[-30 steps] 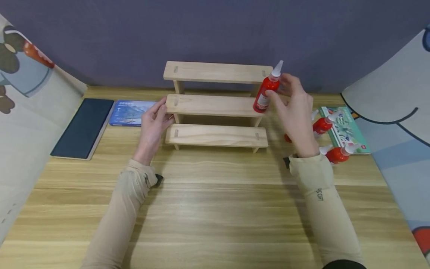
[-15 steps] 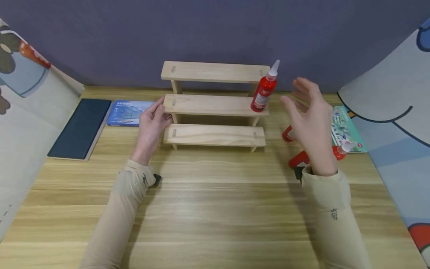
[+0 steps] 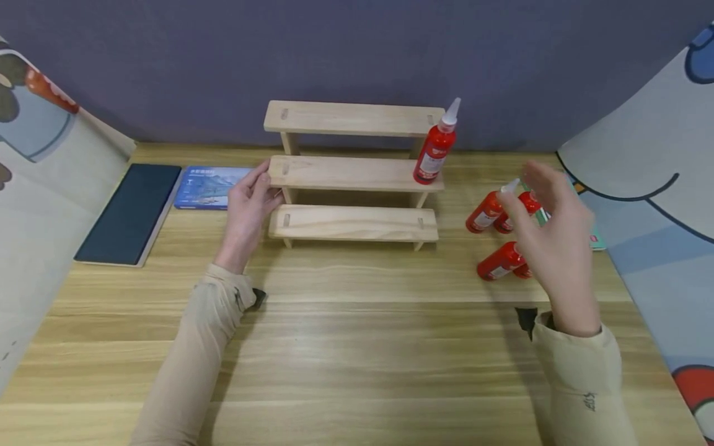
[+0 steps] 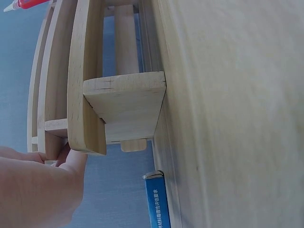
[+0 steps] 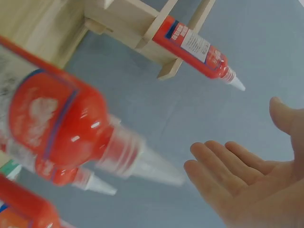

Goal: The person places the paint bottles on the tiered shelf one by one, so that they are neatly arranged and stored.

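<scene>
A three-tier wooden display stand (image 3: 351, 223) stands against the back wall. My left hand (image 3: 248, 201) grips the left end of its middle tier between thumb and fingers; the left wrist view shows that hand (image 4: 42, 185) at the board's end, fingertips partly hidden. On the right end of the middle tier, a red squeeze bottle (image 3: 434, 155) with a white pointed nozzle stands upright. Several more such bottles (image 3: 484, 214) stand on the table at right, some partly hidden by my right hand (image 3: 560, 241). That hand holds nothing, its fingers spread in the right wrist view.
A dark notebook (image 3: 131, 214) and a blue flat box (image 3: 209, 187) lie left of the stand. Behind my right hand a green box (image 3: 598, 240) shows partly. The dark blue back wall (image 3: 357, 49) and printed side panels bound the wooden table (image 3: 357, 347).
My right hand has let go of the bottle on the middle tier and moved right and nearer, over the other bottles. The left hand keeps its grip on the stand.
</scene>
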The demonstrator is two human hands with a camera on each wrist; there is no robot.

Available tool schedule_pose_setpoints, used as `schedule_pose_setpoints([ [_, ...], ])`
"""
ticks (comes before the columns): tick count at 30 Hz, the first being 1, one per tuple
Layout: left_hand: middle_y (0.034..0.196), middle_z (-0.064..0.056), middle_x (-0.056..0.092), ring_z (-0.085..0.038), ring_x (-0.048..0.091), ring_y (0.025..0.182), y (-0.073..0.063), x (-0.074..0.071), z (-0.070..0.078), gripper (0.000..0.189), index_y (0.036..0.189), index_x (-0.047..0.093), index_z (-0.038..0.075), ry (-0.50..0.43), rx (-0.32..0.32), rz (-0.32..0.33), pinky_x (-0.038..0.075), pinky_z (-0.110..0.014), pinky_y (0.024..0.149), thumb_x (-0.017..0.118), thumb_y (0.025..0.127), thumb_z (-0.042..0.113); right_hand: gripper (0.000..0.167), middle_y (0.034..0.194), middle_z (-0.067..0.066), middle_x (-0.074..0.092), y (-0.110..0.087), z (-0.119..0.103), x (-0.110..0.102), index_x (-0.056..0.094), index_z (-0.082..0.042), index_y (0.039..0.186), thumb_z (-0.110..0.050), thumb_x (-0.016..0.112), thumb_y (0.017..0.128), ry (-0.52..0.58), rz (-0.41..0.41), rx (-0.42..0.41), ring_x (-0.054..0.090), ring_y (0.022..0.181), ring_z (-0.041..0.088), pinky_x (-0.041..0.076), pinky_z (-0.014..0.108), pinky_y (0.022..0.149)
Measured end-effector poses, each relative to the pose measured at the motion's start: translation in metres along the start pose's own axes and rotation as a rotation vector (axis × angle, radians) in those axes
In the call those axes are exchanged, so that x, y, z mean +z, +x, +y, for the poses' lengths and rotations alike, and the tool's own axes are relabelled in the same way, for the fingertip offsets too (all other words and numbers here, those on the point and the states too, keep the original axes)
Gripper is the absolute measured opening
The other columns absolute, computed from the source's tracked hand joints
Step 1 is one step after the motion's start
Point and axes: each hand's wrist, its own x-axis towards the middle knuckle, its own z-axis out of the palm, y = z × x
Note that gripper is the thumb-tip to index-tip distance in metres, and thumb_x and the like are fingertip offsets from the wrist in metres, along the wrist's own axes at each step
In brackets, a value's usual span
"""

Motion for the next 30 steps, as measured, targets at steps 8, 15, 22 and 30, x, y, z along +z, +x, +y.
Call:
schedule_pose_setpoints([
  [8, 0.163, -0.025, 0.044, -0.038, 0.053, 0.143, 0.0, -0.001, 0.0, 0.052, 0.165, 0.038, 0.003, -0.011, -0.013, 0.002, 0.05, -0.033, 0.113, 0.046, 0.116, 0.021, 0.062, 0.153, 0.011, 0.06, -0.02, 0.019, -0.011, 0.053, -0.011, 0.159, -0.017, 0.078, 0.102, -0.061, -0.024, 0.041, 0.057, 0.14, 0.033, 0.042, 0.026, 0.121],
  [15, 0.162, -0.026, 0.044, -0.039, 0.053, 0.143, 0.001, 0.0, 0.0, 0.05, 0.164, 0.04, 0.004, -0.009, -0.018, 0.013, 0.051, -0.033, 0.113, 0.046, 0.117, 0.02, 0.071, 0.155, 0.013, 0.059, -0.031, 0.033, -0.017, 0.051, -0.012, 0.16, -0.015, 0.084, 0.097, -0.113, -0.037, 0.105, 0.059, 0.136, 0.039, 0.045, 0.03, 0.119],
  [22, 0.163, -0.025, 0.043, -0.039, 0.052, 0.144, 0.001, -0.001, 0.0, 0.052, 0.165, 0.038, 0.003, -0.001, -0.004, -0.002, 0.049, -0.036, 0.115, 0.046, 0.117, 0.021, 0.074, 0.155, 0.015, 0.057, -0.041, 0.044, -0.019, 0.047, -0.011, 0.161, -0.023, 0.084, 0.098, -0.162, -0.079, 0.148, 0.06, 0.136, 0.04, 0.048, 0.016, 0.109],
  [30, 0.165, -0.025, 0.041, -0.04, 0.05, 0.145, -0.001, -0.001, 0.0, 0.053, 0.165, 0.035, 0.003, 0.021, 0.001, -0.013, 0.048, -0.038, 0.117, 0.045, 0.117, 0.021, 0.073, 0.15, 0.024, 0.059, -0.048, 0.058, -0.014, 0.049, -0.003, 0.159, -0.022, 0.084, 0.098, -0.185, -0.134, 0.169, 0.064, 0.125, 0.048, 0.053, 0.013, 0.1],
])
